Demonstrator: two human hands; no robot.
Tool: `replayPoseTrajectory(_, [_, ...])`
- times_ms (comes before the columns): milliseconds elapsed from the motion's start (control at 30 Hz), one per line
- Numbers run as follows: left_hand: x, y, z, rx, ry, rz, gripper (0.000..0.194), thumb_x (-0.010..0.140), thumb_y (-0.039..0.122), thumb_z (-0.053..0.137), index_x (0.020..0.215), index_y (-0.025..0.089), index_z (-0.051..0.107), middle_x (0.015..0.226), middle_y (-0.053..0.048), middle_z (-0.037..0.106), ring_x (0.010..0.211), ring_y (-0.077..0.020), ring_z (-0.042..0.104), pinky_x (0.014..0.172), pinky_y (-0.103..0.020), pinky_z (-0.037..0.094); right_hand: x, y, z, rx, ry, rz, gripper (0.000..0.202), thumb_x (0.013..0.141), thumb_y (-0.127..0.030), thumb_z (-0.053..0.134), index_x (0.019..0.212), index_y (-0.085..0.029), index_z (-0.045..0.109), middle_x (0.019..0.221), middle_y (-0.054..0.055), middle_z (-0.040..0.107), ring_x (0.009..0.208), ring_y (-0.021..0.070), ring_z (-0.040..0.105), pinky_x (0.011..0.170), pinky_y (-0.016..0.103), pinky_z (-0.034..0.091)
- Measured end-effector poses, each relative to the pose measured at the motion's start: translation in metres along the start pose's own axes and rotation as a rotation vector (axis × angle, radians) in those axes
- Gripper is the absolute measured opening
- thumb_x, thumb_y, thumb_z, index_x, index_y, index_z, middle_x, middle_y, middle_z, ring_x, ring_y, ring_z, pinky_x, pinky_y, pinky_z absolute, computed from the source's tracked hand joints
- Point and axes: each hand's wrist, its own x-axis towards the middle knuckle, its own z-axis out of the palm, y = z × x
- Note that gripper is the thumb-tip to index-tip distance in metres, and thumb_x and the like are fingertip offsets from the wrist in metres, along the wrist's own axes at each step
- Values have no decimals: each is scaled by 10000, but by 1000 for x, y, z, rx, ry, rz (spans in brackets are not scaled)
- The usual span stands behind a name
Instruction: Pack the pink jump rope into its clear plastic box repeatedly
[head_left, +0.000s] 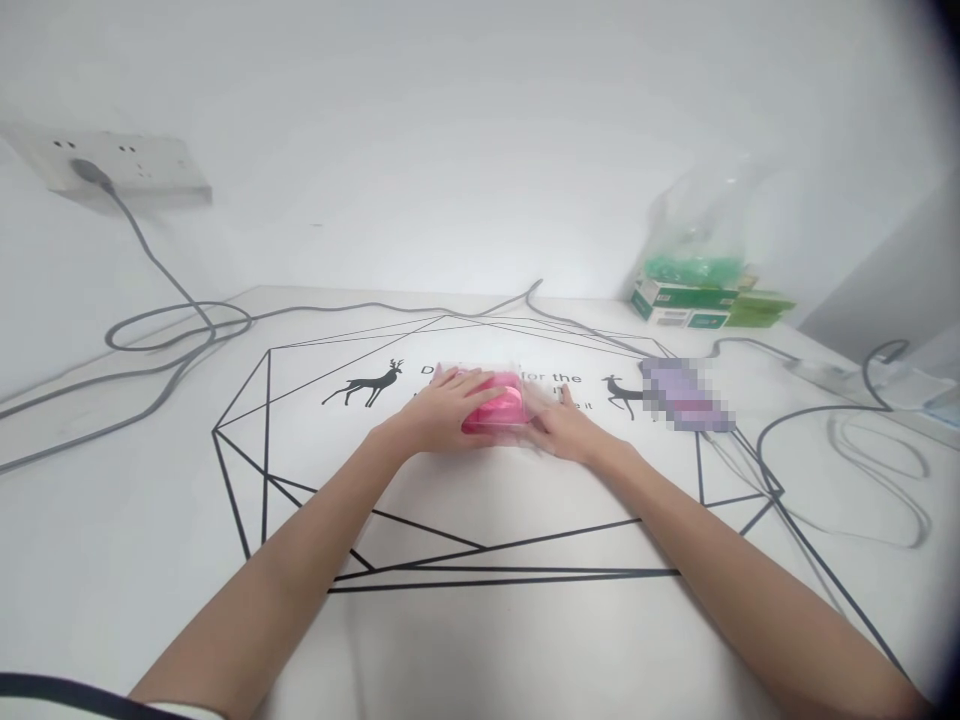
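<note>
A bright pink item in clear plastic wrapping (501,402) lies in the middle of the table; its exact kind does not show. My left hand (450,410) is laid over its left part, fingers across the top and thumb along the near side, closed on it. At the right end, my right hand (556,425) grips the clear plastic edge, with part of its fingers hidden behind the wrapping. Beneath both hands is a white tabletop cover (480,500) printed with black lines, deer and lettering, some of it covered by the package.
A pixelated purple object (686,394) rests to the right. Green-and-white boxes (684,300) with a clear bag (697,240) on top stand at the back right. Grey cable (337,308) runs along the back from a wall socket (142,165); thin cords (877,470) loop at the right.
</note>
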Motion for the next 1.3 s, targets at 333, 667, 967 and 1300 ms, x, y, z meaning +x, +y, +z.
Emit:
replayPoseTrajectory(333, [0, 2, -2, -23, -15, -22, 683, 846, 650, 552, 1437, 336, 418, 1498, -62, 438, 1328, -340, 406, 1122, -556, 247, -2, 1, 3, -63, 152, -35, 660, 990, -469, 377, 1562, -191, 202, 1320, 159, 625, 1371, 332, 440, 1164, 649, 17])
replayPoseTrajectory(667, [2, 0, -1, -26, -20, -17, 694, 859, 681, 513, 1435, 302, 440, 1500, -79, 440, 1324, -334, 419, 1126, -540, 255, -1, -2, 6, 121, 79, -36, 654, 997, -464, 330, 1572, -308, 60, 1590, 110, 305, 1458, 322, 287, 1118, 726, 36])
replayPoseTrajectory(967, [6, 26, -12, -33, -28, -108, 647, 859, 676, 513, 1412, 345, 449, 1474, -47, 477, 1317, -333, 447, 1133, -600, 232, -6, 20, 1, 79, 172, -74, 626, 981, -560, 353, 1527, -259, 302, 1517, 113, 441, 1454, 303, 305, 1170, 641, 93])
replayPoseTrajectory(1300, [15, 52, 8, -40, 81, -179, 639, 851, 461, 618, 1409, 205, 441, 1502, -102, 450, 1381, -263, 417, 1162, -461, 302, -7, 30, 0, 136, 172, -109, 501, 987, -512, 399, 1436, -301, 472, 1488, 66, 479, 1435, 294, 346, 1167, 661, 53])
